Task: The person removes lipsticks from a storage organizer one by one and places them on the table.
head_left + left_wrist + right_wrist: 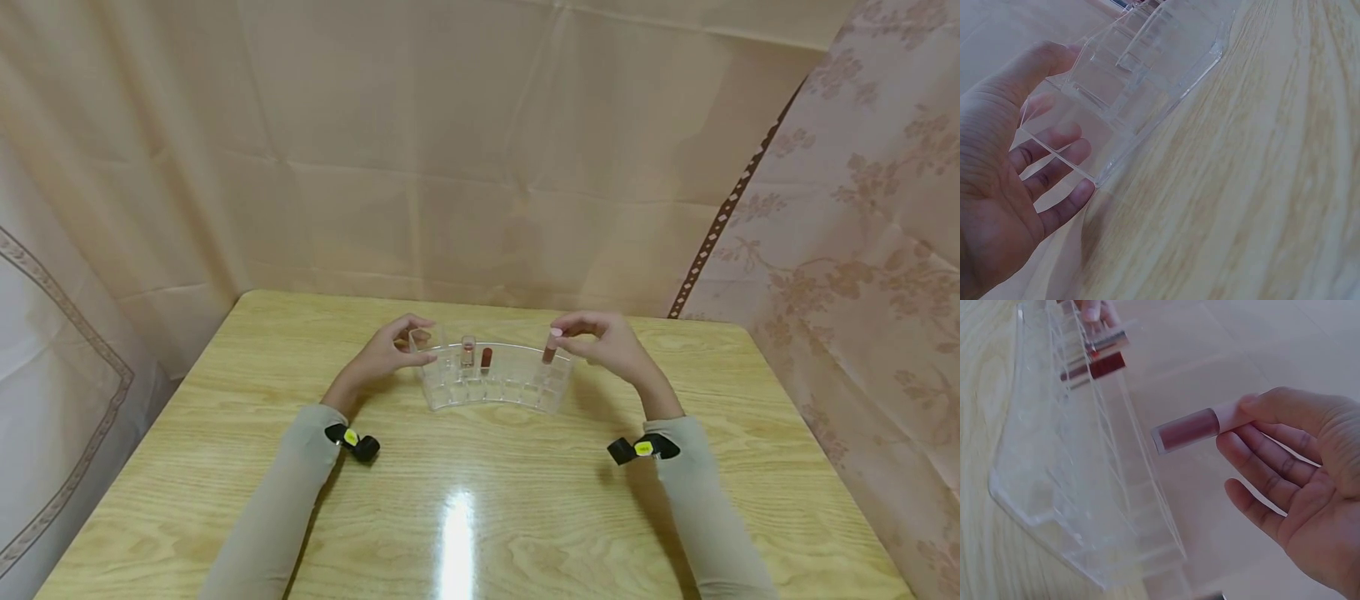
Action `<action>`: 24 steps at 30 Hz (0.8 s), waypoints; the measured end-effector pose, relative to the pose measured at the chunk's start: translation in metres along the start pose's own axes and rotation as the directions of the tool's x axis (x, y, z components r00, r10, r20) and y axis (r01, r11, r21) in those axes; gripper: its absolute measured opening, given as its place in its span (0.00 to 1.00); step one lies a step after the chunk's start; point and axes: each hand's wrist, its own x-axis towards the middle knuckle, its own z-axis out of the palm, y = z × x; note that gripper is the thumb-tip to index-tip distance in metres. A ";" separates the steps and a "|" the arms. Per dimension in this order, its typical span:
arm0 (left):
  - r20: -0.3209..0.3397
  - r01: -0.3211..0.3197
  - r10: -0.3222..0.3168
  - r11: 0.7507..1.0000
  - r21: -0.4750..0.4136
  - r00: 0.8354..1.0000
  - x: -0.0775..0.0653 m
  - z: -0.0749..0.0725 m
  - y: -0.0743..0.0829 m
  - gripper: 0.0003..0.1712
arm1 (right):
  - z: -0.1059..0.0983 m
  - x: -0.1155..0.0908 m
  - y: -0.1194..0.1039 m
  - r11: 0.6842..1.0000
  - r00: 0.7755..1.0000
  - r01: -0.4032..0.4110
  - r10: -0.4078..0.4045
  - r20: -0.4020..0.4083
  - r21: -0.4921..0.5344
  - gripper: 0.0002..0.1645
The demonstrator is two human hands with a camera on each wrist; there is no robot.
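Note:
A clear, curved lipstick organizer [495, 387] with small compartments stands on the table. My left hand [393, 346] grips its left end; in the left wrist view the thumb [1054, 59] lies on the upper edge and the fingers spread behind the side wall. My right hand [611, 346] pinches a lip gloss tube [1188, 431] by its pale pink cap, clear mauve body tilted down, at the organizer's back right rim. Two items stand in the back row: a dark red lipstick [487, 358] and, left of it, a clear-cased lipstick [468, 350].
The organizer sits on a light wood table [525, 517], toward its far edge. A beige curtain [480, 167] hangs behind, with a floral cloth [877, 208] at right and a white cloth [67, 375] at left. Both wrists wear black camera straps [645, 448].

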 end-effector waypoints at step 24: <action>-0.012 0.016 -0.016 1.000 -0.004 1.000 -0.002 0.001 0.003 0.32 | -0.070 -0.032 0.022 1.000 0.995 0.000 -0.003 -0.101 -0.026 0.15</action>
